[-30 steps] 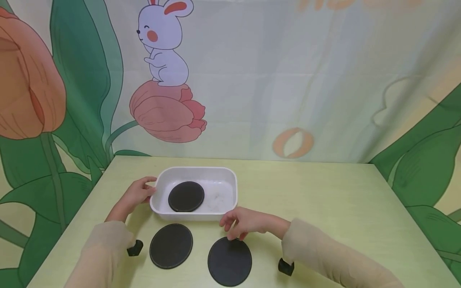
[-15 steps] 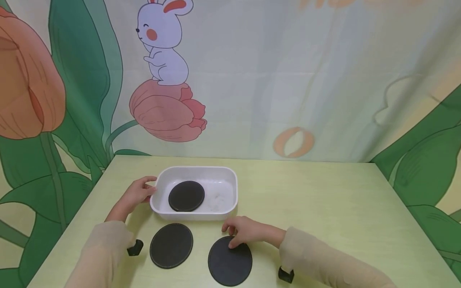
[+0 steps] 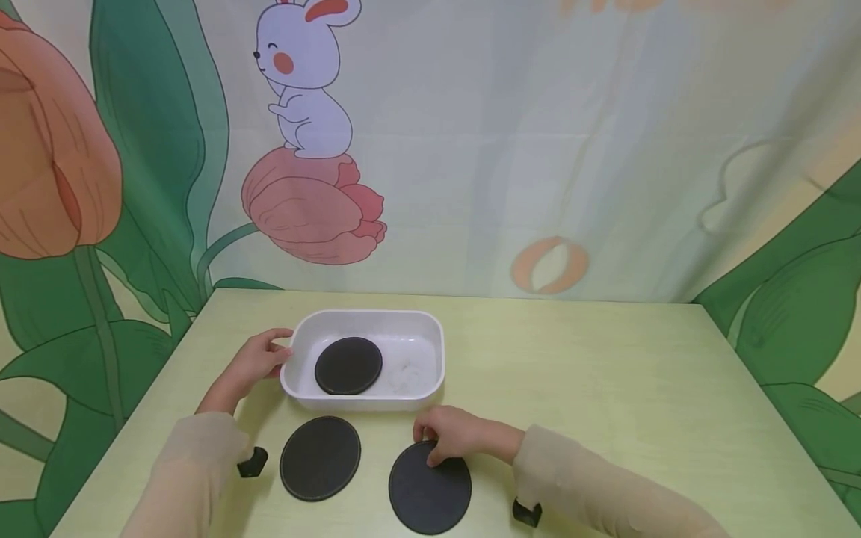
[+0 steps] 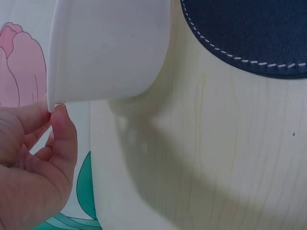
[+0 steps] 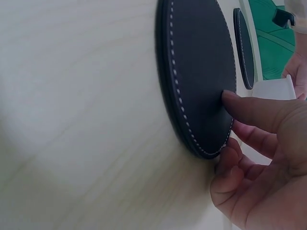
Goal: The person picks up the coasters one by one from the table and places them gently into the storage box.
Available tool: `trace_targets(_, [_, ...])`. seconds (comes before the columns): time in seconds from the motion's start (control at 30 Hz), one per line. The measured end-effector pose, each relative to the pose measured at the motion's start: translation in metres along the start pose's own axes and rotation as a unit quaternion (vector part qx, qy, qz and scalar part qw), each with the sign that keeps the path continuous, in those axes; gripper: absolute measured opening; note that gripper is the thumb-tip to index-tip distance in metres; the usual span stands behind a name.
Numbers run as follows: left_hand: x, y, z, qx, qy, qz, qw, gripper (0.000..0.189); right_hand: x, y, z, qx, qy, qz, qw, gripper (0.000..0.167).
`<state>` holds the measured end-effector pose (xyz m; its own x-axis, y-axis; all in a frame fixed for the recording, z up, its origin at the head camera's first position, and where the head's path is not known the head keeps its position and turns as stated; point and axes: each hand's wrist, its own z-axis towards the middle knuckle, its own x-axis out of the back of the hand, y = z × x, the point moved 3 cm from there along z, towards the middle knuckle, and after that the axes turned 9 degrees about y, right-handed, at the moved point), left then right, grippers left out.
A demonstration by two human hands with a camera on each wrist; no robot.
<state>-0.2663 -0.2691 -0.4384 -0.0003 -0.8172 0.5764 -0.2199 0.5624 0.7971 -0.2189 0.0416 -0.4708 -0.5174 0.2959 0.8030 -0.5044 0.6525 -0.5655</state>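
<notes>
My left hand (image 3: 257, 359) pinches the left rim of a white rectangular tray (image 3: 410, 387); the left wrist view shows thumb and finger at the rim of the tray (image 4: 110, 48). A round black coaster (image 3: 347, 366) lies inside the tray, towards its left. At the near right, my right hand (image 3: 457, 431) grips the far edge of another black coaster (image 3: 430, 497). In the right wrist view the thumb presses on top of this white-stitched coaster (image 5: 196, 62), with the other fingers curled at its edge. To its left a third black coaster (image 3: 320, 459) lies flat.
All this stands on a pale wood-grain table (image 3: 605, 403). Behind its far edge hangs a curtain (image 3: 457, 149) printed with a rabbit, tulips and leaves. A dark block-like piece sits by each sleeve cuff.
My right hand has come down and towards me onto the right coaster, its thumb moving onto the top and the fingers closing at the edge. The left hand and tray stay put.
</notes>
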Motion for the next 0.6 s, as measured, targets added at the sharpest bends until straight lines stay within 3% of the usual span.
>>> trace_targets(0.6, [0.0000, -0.0008, 0.0011, -0.002, 0.004, 0.003, 1.0000, 0.045, -0.0003, -0.0002, 0.0067, -0.018, -0.011, -0.037, 0.9991, 0.028])
